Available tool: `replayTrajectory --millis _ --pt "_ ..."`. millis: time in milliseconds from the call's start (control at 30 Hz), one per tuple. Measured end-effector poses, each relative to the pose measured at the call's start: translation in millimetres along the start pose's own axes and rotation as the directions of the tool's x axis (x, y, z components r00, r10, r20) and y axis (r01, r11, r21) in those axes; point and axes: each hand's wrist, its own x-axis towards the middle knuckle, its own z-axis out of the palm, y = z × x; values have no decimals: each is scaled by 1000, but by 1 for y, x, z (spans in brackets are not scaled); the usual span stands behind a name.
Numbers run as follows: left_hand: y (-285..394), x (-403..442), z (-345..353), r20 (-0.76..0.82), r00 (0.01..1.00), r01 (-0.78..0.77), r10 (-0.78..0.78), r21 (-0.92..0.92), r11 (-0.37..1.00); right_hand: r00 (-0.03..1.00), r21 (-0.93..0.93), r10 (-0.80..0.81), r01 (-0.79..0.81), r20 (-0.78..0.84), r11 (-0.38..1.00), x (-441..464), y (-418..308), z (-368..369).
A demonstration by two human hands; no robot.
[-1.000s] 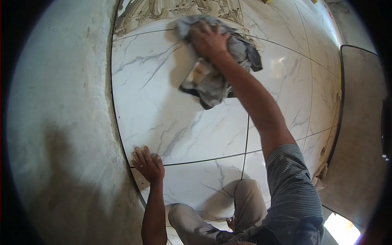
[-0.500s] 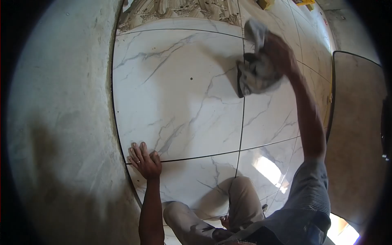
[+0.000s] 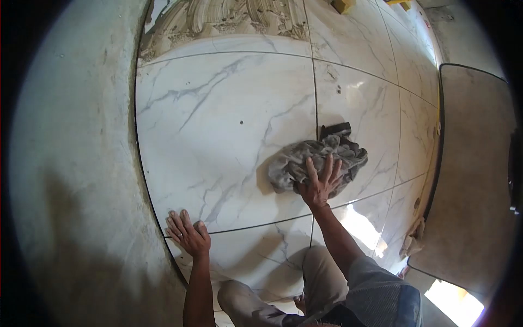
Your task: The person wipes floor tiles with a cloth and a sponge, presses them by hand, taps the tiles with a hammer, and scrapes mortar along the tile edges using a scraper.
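Observation:
A bunched grey cloth (image 3: 289,166) lies across the joint between two white marble-patterned tiles (image 3: 218,158), with a dark fold at its far edge. On top of it rests my right hand (image 3: 322,184), fingers somewhat spread and pressing into the folds; the thumb is partly hidden. My left hand (image 3: 189,233) lies flat with its fingers apart on the tile near the left wall, beside a dark joint. A ring shows on one of its fingers.
Grey-brown mortar (image 3: 229,22) with trowel marks covers the far strip of floor. A bare plastered wall (image 3: 76,136) runs along the left. To the right stands a brown dark-edged panel (image 3: 474,163). A yellow block (image 3: 343,5) sits at the far end.
My right hand has swept the cloth nearer to me and slightly left, from a raised, blurred position down onto the tiles. The left hand stays at the same joint.

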Motion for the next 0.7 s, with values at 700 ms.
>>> replayTrajectory --millis 700 --pt "-2 -2 2 75 996 51 -48 -30 998 988 1 112 -113 -106 994 451 -10 -45"
